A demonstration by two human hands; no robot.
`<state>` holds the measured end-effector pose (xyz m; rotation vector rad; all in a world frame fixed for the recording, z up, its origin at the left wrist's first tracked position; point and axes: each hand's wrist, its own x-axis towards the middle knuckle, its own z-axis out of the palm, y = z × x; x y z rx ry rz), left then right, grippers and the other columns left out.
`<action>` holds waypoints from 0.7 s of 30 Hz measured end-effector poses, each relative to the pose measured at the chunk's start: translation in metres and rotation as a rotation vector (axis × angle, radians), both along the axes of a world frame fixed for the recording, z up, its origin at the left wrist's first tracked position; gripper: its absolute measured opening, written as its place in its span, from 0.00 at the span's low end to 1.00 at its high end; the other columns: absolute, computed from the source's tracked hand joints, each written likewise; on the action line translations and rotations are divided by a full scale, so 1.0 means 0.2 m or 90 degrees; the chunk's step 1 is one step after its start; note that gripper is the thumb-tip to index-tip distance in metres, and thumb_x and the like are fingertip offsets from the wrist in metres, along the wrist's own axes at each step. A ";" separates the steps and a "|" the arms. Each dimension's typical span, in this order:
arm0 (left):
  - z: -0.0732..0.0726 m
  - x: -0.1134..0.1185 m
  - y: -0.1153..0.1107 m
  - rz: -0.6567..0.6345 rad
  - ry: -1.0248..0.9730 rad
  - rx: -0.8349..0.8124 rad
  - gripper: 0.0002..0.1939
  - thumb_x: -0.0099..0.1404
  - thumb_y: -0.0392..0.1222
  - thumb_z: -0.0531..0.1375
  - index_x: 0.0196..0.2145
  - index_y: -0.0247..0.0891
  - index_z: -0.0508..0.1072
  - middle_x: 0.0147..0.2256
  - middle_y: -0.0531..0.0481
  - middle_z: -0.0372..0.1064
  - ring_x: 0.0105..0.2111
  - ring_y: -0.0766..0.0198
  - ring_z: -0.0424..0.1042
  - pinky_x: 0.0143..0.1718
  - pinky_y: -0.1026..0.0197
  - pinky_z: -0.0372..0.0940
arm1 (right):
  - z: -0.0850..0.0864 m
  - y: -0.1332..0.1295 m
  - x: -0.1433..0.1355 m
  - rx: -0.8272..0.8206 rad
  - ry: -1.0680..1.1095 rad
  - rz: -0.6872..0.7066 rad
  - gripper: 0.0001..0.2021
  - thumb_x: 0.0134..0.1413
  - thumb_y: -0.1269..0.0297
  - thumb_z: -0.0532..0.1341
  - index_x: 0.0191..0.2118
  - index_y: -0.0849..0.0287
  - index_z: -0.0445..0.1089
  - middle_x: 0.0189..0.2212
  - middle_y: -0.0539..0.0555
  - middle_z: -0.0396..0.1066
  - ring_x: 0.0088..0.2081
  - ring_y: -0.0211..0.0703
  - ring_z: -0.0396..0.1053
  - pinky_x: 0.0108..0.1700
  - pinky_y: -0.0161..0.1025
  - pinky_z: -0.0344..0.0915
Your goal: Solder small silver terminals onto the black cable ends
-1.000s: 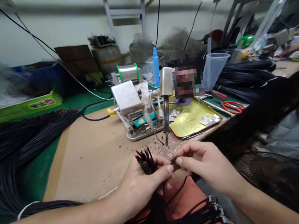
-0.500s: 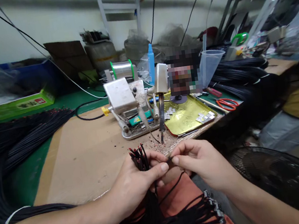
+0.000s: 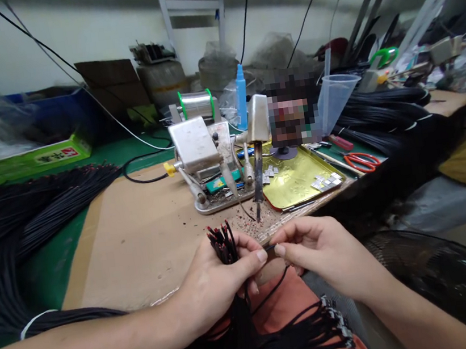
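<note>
My left hand [image 3: 224, 273] is closed around a bundle of black cables [image 3: 224, 247] whose red-tipped ends stick up above the fingers. Its thumb and forefinger also pinch one thin black cable. Close on the right, the thumb and forefinger of my right hand [image 3: 311, 250] grip the same cable, with a short stretch showing between the hands. More of the cables, with metal connectors [image 3: 341, 326] at their ends, lie over orange cloth [image 3: 276, 306] on the lap. A soldering iron [image 3: 258, 177] points down at the board just beyond the hands.
Cardboard [image 3: 130, 239] covers the bench. Behind it stand a metal stand [image 3: 195, 145], a solder spool [image 3: 197, 106] and a blue bottle [image 3: 241, 99]. A gold tray [image 3: 294, 181] holds small metal pieces. Red-handled scissors [image 3: 362, 162] lie rightward; black cables [image 3: 49, 216] left; a fan [image 3: 440, 279] lower right.
The view has shifted slightly, so the bench items appear further right. The gap between the fingertips of my two hands is slightly wider, with more of the cable showing.
</note>
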<state>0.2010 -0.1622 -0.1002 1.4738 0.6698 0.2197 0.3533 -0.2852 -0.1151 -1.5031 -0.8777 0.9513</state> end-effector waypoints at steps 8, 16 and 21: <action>-0.02 0.01 0.00 0.012 -0.021 -0.038 0.13 0.56 0.45 0.68 0.32 0.33 0.72 0.21 0.54 0.67 0.19 0.69 0.67 0.22 0.67 0.62 | -0.03 0.02 -0.01 0.015 0.068 -0.012 0.04 0.54 0.66 0.69 0.35 0.60 0.77 0.26 0.48 0.73 0.24 0.29 0.64 0.27 0.29 0.62; -0.02 0.01 -0.01 0.003 -0.031 -0.107 0.11 0.55 0.40 0.68 0.33 0.34 0.71 0.21 0.54 0.69 0.17 0.69 0.68 0.20 0.67 0.63 | 0.00 0.07 0.18 -0.064 -0.029 0.127 0.09 0.53 0.61 0.68 0.37 0.60 0.79 0.26 0.52 0.75 0.23 0.34 0.68 0.27 0.33 0.66; -0.02 0.01 0.01 0.005 0.024 -0.091 0.13 0.60 0.39 0.64 0.42 0.32 0.73 0.22 0.52 0.72 0.19 0.69 0.71 0.19 0.70 0.59 | 0.03 0.37 0.59 -0.044 -0.649 -0.136 0.15 0.57 0.71 0.60 0.48 0.63 0.78 0.42 0.62 0.79 0.41 0.50 0.75 0.47 0.46 0.69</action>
